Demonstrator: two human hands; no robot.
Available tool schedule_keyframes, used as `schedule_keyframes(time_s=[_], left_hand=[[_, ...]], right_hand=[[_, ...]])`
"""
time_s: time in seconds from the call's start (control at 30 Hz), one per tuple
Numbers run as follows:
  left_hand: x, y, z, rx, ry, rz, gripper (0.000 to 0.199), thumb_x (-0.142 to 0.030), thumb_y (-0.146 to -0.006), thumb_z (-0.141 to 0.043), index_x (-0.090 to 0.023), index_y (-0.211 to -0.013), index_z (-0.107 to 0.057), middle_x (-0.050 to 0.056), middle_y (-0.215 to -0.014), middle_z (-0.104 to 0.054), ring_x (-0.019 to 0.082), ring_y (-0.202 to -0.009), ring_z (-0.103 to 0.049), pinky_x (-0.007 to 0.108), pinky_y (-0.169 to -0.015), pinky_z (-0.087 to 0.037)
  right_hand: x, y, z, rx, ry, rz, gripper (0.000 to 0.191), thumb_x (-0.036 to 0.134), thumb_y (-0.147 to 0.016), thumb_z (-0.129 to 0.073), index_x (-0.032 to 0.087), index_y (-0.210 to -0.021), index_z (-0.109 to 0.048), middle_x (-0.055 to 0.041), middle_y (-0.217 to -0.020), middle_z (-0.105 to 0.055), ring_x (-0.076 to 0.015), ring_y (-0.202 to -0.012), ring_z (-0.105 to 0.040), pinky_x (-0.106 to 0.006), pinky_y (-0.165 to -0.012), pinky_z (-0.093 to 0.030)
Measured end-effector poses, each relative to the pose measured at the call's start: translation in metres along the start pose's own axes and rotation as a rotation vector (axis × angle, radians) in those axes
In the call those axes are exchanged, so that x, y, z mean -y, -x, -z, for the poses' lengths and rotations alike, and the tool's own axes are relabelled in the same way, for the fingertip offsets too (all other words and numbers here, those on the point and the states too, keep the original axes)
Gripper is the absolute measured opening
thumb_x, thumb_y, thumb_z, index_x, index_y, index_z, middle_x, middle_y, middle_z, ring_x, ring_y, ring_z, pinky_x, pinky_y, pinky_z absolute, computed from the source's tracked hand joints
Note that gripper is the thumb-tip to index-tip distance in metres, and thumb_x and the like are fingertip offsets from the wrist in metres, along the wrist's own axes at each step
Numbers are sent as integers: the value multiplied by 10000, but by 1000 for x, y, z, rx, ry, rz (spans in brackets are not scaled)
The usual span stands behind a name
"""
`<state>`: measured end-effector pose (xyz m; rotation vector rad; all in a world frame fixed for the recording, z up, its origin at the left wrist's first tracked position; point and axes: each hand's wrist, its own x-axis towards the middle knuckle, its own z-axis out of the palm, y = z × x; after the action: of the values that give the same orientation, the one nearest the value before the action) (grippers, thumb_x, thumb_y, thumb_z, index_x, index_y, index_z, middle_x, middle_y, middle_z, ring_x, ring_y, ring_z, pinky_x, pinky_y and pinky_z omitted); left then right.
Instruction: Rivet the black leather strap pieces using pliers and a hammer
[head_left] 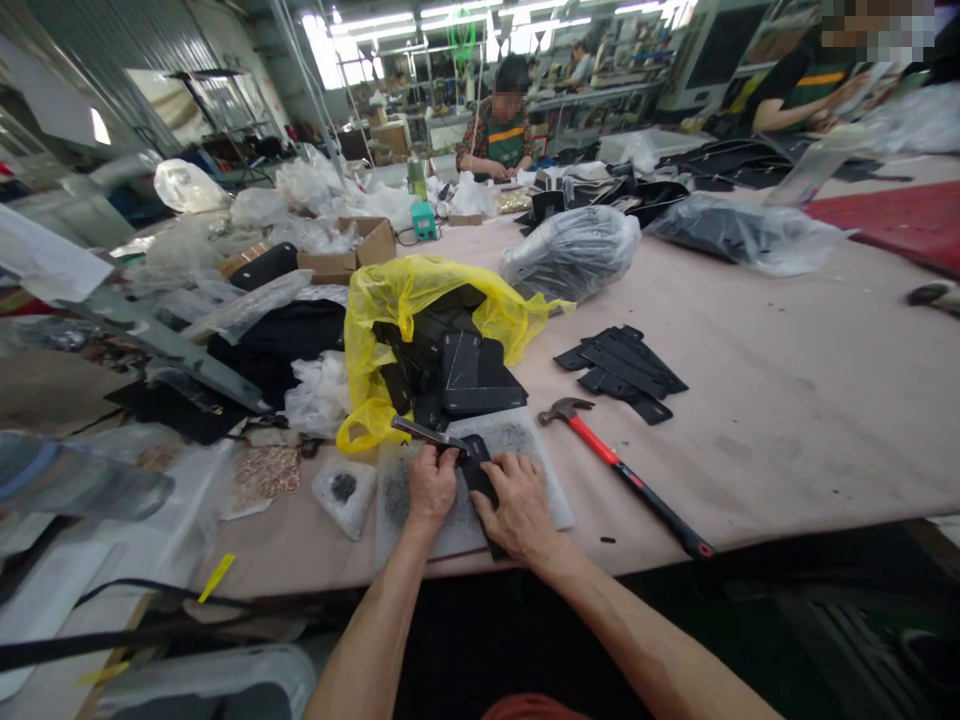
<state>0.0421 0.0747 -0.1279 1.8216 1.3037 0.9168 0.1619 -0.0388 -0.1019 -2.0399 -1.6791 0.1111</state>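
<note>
My left hand (pixel 433 488) is closed around the lower end of a slim metal punch (pixel 424 432), which leans to the left over a black strip (pixel 478 480). Fingers of my right hand (pixel 519 503) press the strip down from its right side, with the thumb on its edge. Under both hands lies a whitish board (pixel 551 475) with dark worn marks. To the right rests a claw hammer (pixel 596 437) with a red and black handle. The punch's tip is too small to make out against the strip.
Behind the board, a yellow plastic bag (pixel 367 300) holds black pieces (pixel 480 370). Black strips (pixel 626 365) lie stacked beyond the hammer. At left are a white block (pixel 343 490) and a bag of small copper-coloured parts (pixel 262 475). A co-worker (pixel 499 135) sits across the table.
</note>
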Motion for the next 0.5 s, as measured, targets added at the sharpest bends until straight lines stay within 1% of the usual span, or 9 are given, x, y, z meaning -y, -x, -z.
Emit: schedule_keyframes(time_s=[0.1,0.23,0.33,0.4,0.5], left_hand=[[0,2,-3,18,-49,-18,231,-353,-864,-549,-177,-923,-687,98,-867,-735,248,-824,-686,347,-755,-515],[1,5,-5,51,-117,-54,235,-333,-855,-536,-184,-939,-698,111,-956,-741,269,-926,-686,386,-844,-521],[0,6,-5,65,-127,-85,243,-320,-860,-521,-194,-974,-696,109,-1020,-736,268,-990,-679,400,-906,-512],[-3,3,-4,67,-130,-82,239,-313,-861,-521,-188,-973,-692,109,-988,-738,264,-960,-684,390,-884,-519],[-7,-5,-3,73,-146,-85,212,-305,-864,-527,-180,-920,-689,99,-913,-735,249,-879,-684,364,-823,-524]], right_hand=[[7,6,-6,-18,-34,-53,359,388,-821,-665,203,-1127,-631,-121,-1168,-575,-310,-1068,-472,-459,-934,-343],[16,8,-16,-76,-40,-138,422,350,-796,-670,193,-1183,-610,-160,-1268,-541,-341,-1118,-458,-497,-968,-333],[13,7,-13,-64,-49,-113,384,350,-791,-677,220,-1149,-625,-148,-1234,-567,-337,-1109,-474,-525,-1008,-310],[8,7,-8,-34,-48,-72,350,362,-799,-678,238,-1123,-636,-130,-1244,-576,-331,-1133,-475,-543,-1054,-275],[0,8,-4,-5,-55,-7,365,368,-828,-656,238,-1167,-626,-111,-1365,-533,-336,-1254,-424,-563,-1121,-203]])
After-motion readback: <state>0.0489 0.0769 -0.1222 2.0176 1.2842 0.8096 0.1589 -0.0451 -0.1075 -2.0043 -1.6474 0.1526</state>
